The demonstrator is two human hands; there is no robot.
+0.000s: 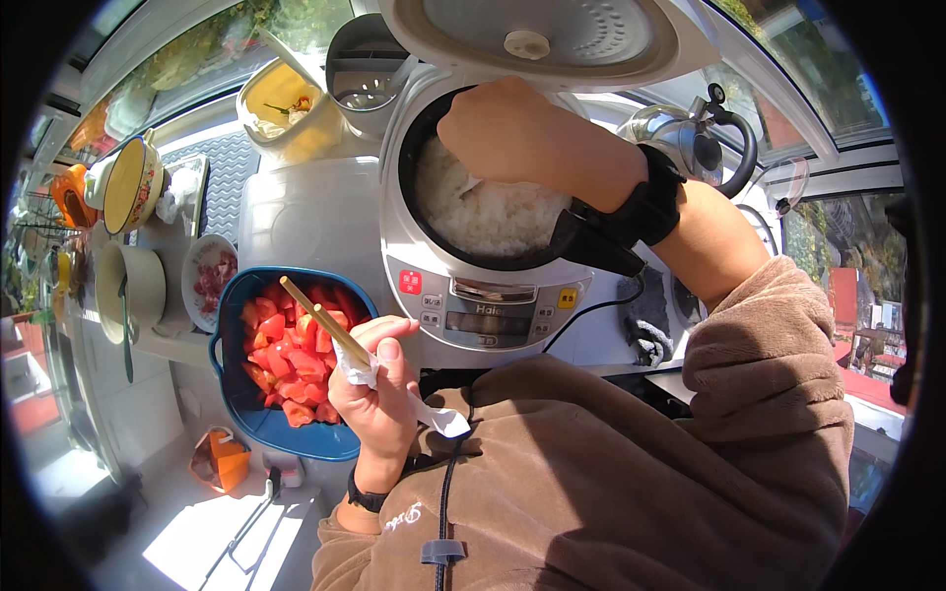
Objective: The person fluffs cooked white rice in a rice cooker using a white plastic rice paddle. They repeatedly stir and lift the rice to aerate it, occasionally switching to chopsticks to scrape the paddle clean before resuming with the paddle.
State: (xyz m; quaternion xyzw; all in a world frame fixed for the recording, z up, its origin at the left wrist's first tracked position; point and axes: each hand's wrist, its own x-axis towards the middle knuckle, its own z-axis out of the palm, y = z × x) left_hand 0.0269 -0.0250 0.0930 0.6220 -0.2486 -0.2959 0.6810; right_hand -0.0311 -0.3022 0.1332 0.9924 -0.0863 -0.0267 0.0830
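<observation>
Cooked white rice (pixel 495 218) fills the dark inner pot of a white Haier rice cooker (pixel 395 244) whose lid (pixel 591 70) stands raised. My right hand (pixel 502 133) is closed over the pot's upper edge, and a pale, flat tip, perhaps a rice paddle, shows beneath it in the rice. My left hand (pixel 380 377) grips a pair of wooden chopsticks (pixel 325 318) together with a crumpled white tissue (pixel 356 366). It is beside the right edge of a blue basin (pixel 288 439) of cut tomatoes (pixel 299 366), with the chopstick ends above the tomatoes.
A clear plastic lid (pixel 310 214) lies left of the cooker. Behind are a yellow-lined bin (pixel 292 144) and a grey container (pixel 366 81). A bowl of raw meat (pixel 214 281), a cream pot (pixel 133 288) and a yellow enamel bowl (pixel 133 185) stand left; a kettle (pixel 676 140) stands right.
</observation>
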